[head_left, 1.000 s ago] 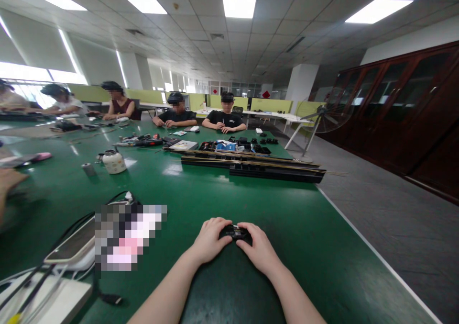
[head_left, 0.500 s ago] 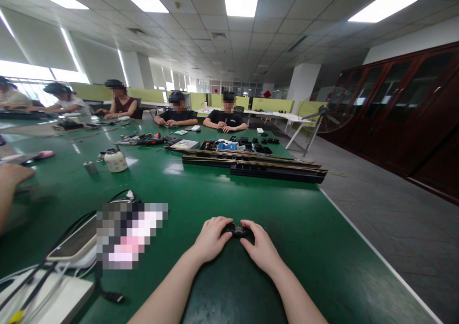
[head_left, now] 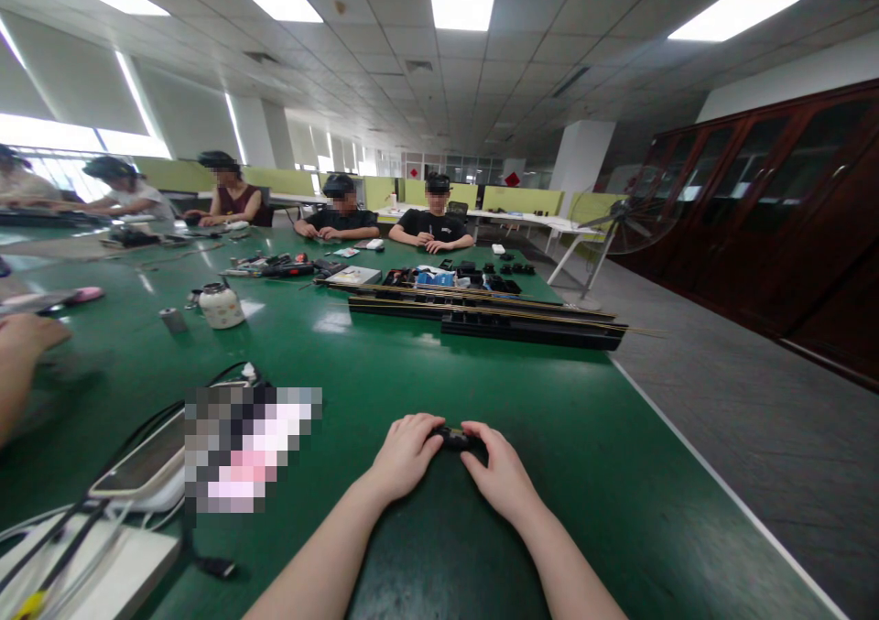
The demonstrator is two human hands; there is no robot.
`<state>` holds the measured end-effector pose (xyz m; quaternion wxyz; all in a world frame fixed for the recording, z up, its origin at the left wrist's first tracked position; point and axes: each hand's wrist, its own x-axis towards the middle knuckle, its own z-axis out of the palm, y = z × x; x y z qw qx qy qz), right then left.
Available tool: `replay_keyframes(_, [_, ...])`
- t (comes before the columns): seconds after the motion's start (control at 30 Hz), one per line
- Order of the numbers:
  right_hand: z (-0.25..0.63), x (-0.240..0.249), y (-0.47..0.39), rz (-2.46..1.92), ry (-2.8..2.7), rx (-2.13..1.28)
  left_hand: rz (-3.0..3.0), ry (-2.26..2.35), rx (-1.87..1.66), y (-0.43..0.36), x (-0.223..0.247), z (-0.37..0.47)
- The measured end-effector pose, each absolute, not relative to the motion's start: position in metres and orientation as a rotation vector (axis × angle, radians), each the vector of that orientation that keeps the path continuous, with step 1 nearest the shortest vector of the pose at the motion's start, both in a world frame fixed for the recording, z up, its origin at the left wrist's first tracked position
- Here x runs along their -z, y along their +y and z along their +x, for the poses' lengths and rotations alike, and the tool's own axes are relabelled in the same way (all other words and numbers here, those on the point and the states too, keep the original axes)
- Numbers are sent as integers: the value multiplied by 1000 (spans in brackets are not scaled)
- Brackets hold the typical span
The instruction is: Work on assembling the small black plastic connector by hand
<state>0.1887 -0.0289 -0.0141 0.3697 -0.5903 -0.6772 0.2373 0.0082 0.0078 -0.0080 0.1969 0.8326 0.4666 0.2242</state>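
Note:
A small black part (head_left: 454, 438) with a gold-coloured patch rests low over the green tabletop (head_left: 385, 373), between my two hands. The fingers and thumb of my left hand (head_left: 407, 455) close round its left end. From the other side, my right hand (head_left: 500, 470) grips its right end, the thumb near the front and the fingertips at the back. My fingers cover both ends, so the part's exact kind cannot be made out.
Long black rails (head_left: 536, 331) with thin rods on top lie across the table ahead. To my left are a phone (head_left: 147, 460), cables and a white box (head_left: 96, 570). A pale jar (head_left: 221, 307) stands farther back. Another person's hand (head_left: 31, 336) shows at the left edge.
The black part has tilted slightly between my fingers, showing less of its gold-coloured patch. My hands have stayed in nearly the same place.

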Motion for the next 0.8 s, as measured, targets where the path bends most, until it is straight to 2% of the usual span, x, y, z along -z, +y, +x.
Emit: replay_keyframes(0.8, [187,6,-32,-1468,-1756,-613,2314,1246,-695,7,11,4])
